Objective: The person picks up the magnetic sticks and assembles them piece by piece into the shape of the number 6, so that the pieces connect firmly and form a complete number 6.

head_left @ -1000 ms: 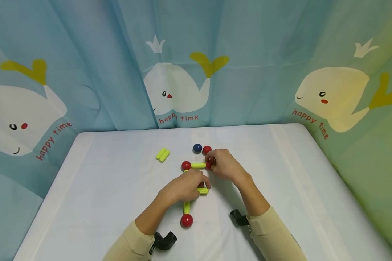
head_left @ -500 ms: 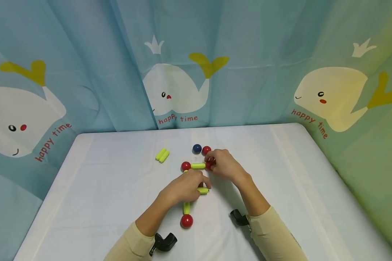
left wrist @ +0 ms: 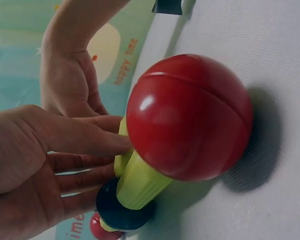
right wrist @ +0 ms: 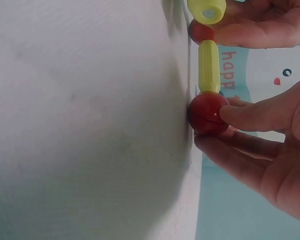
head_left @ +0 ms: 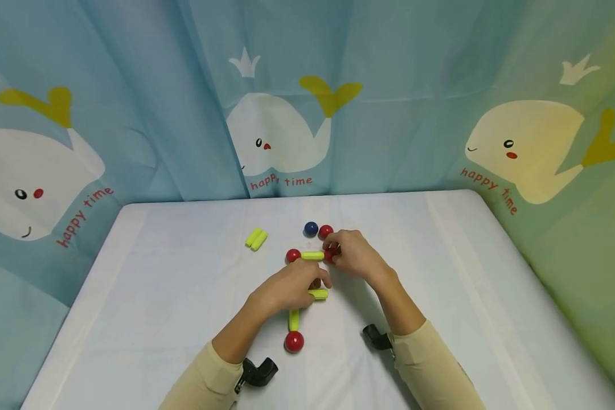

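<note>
Yellow ribbed rods and balls are joined into a frame on the white table. In the head view, my left hand (head_left: 289, 286) bends over its middle, pinching a short yellow rod (head_left: 319, 294) that points right. A dark blue ball (left wrist: 121, 207) under this hand shows in the left wrist view. The near end carries a red ball (head_left: 294, 341) on an upright yellow rod (head_left: 294, 320). Beyond, a red corner ball (head_left: 293, 255) joins a crosswise yellow rod (head_left: 312, 256). My right hand (head_left: 356, 255) pinches the red ball (right wrist: 208, 114) at that rod's right end.
A loose blue ball (head_left: 311, 229) and a loose red ball (head_left: 326, 232) sit just behind the right hand. Two yellow rods (head_left: 256, 239) lie side by side farther left. A whale-print curtain (head_left: 389, 142) stands behind the white table (head_left: 184, 273).
The head view has shifted slightly, so everything appears a little higher. Both hands keep their places on the rod and the red ball.
</note>
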A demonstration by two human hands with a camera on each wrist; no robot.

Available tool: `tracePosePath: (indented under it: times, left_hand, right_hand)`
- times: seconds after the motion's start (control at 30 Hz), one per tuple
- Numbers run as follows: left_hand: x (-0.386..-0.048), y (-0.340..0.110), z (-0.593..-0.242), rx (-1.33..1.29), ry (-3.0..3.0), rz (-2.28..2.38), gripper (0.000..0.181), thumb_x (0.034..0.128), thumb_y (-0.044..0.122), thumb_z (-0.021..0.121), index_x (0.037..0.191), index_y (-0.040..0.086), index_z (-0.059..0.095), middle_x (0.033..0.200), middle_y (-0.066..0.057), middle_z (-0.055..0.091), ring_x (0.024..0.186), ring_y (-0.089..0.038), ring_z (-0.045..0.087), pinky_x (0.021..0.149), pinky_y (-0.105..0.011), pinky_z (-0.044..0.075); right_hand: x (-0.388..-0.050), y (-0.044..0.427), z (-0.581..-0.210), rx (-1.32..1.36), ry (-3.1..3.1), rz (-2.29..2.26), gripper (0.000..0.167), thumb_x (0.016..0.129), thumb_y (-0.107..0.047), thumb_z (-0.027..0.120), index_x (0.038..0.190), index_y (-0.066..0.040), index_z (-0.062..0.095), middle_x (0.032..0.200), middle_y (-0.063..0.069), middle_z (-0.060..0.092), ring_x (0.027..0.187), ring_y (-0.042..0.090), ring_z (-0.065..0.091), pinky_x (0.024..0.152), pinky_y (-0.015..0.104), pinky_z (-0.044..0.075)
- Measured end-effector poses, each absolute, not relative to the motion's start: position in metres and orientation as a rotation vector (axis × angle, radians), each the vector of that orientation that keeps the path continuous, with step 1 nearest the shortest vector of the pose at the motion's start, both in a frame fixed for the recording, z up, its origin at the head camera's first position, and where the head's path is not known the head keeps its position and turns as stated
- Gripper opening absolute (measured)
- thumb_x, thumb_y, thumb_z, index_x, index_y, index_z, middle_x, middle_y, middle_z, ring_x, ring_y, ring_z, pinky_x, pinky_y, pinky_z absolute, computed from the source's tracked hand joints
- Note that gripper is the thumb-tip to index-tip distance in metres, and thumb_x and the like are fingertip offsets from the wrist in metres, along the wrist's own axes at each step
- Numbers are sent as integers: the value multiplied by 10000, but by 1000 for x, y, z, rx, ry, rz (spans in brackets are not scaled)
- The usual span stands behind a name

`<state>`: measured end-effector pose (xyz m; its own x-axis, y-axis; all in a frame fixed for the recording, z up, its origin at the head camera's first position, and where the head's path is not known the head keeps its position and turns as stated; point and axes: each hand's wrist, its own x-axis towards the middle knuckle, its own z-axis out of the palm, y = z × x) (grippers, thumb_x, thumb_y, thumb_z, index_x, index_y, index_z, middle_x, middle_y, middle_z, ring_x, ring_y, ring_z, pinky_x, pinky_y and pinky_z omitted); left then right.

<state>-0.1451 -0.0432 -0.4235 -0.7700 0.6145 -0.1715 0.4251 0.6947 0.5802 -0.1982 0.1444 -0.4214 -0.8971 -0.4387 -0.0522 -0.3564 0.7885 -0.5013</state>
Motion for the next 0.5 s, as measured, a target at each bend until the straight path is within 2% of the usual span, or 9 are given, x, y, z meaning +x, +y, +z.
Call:
tracePosePath:
  times: [0.13, 0.3, 0.5]
  left_hand:
    - [-147, -46, -421, 817, 2529, 806, 264, 904, 36, 755, 1151, 127, 776, 999, -3, 712, 921, -149, 635, 801, -235, 523]
    - [-152, -55, -417, 824, 2557, 892, 287, 891, -15, 712, 1151, 97, 762, 1029, -56, 730, 932, -181, 655, 791, -267, 533]
    - [-164, -70, -420, 680, 2739, 1005, 218, 919, 19, 735, 1123, 92, 759, 963, -64, 675, 863, -175, 598, 771, -299, 525]
  right_hand:
    - [-199, 146, -422, -637, 2823, -741, 289, 814, 121, 617, 1021, -27, 755, 901, 98, 705, 835, 238, 612, 723, 327, 536]
    - [-200, 147, -424, -665, 2831, -754, 277, 813, 126, 617, 1003, -24, 752, 892, 97, 709, 828, 233, 622, 743, 343, 545]
    - [-200, 145, -423, -662, 2832, -726, 268, 824, 114, 642, 1018, -33, 754, 918, 101, 711, 838, 232, 618, 752, 344, 551]
